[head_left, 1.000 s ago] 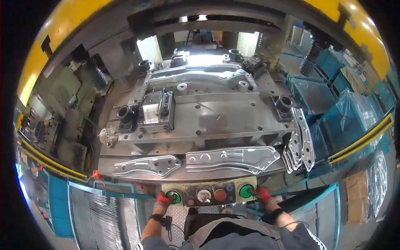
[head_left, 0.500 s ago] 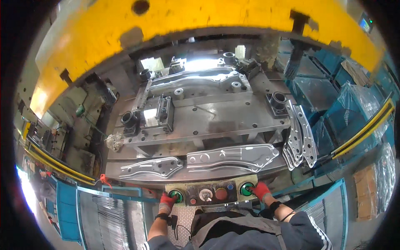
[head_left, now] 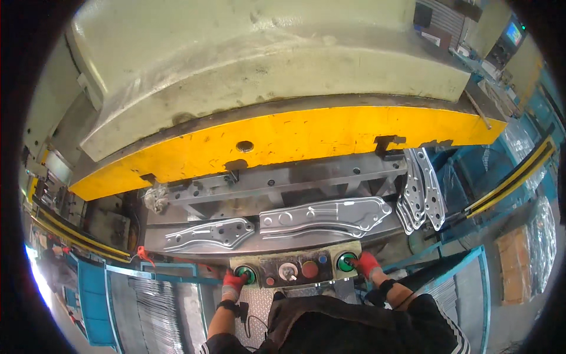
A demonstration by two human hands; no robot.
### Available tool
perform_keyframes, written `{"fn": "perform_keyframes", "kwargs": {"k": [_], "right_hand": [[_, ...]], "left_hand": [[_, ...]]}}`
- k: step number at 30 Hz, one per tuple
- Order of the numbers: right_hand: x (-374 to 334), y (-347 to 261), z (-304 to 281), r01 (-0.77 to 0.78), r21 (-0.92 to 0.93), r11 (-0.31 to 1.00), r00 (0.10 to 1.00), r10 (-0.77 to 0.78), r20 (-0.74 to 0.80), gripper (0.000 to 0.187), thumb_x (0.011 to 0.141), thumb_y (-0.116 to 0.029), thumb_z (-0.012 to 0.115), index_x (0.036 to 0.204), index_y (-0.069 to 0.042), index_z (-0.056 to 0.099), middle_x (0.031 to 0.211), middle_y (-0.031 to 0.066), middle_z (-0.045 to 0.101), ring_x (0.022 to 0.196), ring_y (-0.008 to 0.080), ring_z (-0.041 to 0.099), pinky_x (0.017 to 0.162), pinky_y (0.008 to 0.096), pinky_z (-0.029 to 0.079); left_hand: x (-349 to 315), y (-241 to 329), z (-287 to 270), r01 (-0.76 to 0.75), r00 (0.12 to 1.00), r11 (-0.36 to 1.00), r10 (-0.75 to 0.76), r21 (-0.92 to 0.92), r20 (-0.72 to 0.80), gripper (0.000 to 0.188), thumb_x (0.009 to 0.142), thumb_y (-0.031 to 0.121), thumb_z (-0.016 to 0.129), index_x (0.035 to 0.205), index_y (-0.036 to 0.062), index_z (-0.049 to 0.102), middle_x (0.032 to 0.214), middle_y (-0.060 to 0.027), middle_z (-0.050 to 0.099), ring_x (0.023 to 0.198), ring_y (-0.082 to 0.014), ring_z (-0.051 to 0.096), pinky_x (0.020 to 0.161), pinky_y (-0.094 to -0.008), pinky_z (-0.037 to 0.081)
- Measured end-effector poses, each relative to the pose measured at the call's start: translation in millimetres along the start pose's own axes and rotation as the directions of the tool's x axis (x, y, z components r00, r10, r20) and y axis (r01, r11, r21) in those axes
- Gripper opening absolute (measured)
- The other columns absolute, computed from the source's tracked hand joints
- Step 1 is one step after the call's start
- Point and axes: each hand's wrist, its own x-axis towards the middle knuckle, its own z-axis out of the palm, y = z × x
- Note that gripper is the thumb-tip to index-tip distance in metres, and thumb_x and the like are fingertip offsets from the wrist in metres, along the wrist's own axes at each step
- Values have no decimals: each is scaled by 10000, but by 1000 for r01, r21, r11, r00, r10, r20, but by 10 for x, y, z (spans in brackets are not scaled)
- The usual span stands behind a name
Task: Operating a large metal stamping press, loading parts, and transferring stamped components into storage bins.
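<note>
My left hand [head_left: 232, 283], in a red and grey glove, has its fingers stretched onto the left green push button [head_left: 244, 274] of a control panel [head_left: 256, 264]. In the same kind of glove, my right hand [head_left: 368, 265] reaches its fingers onto the right green button [head_left: 345, 262]. Neither hand holds anything. Beyond the panel lie stamped metal parts: a smaller one [head_left: 206, 233] at the left and longer ones [head_left: 312, 216] in the middle. The press's yellow upper slide [head_left: 312, 135] is low and hides most of the die.
More stamped parts [head_left: 415, 194] stand stacked at the right end of the bed. Yellow-black guard bars [head_left: 513, 177] flank both sides. Blue racks with metal sheets [head_left: 156, 312] stand beside me, and a cardboard box [head_left: 514, 265] sits at the far right.
The yellow slide has come down over the die, and the pale machine body above it is now in view. Both hands stay on the green buttons.
</note>
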Motion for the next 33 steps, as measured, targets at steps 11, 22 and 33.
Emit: {"fn": "perform_keyframes", "kwargs": {"k": [11,22,33], "right_hand": [[-364,-1551,-1038,461,-433,774,820,-558,-125,679,756,-376,696,1319,-61,487,1140,211,592,1068,367,566,907,475,440],[334,-1858,-1114,556,-704,442,716,-685,136,684,683,-389,752,1312,-222,543,1300,275,443,1207,430,417,1003,550,315],[231,-2076,-2150,518,434,737,854,-418,-309,508,778,-310,719,1194,-46,596,1068,147,606,780,250,617,724,309,508]], "left_hand": [[109,-433,-137,-37,999,897,28,441,28,630,711,364,761,1146,-31,532,1094,-228,633,1016,-353,621,866,-427,492],[-550,2174,398,-812,583,493,663,313,469,662,748,336,714,1309,56,499,1050,-171,617,982,-359,578,864,-440,462],[-1006,3830,1303,-907,285,405,796,-119,534,1133,618,409,831,1417,-98,207,1410,-332,301,1328,-455,300,1107,-470,275]]}}
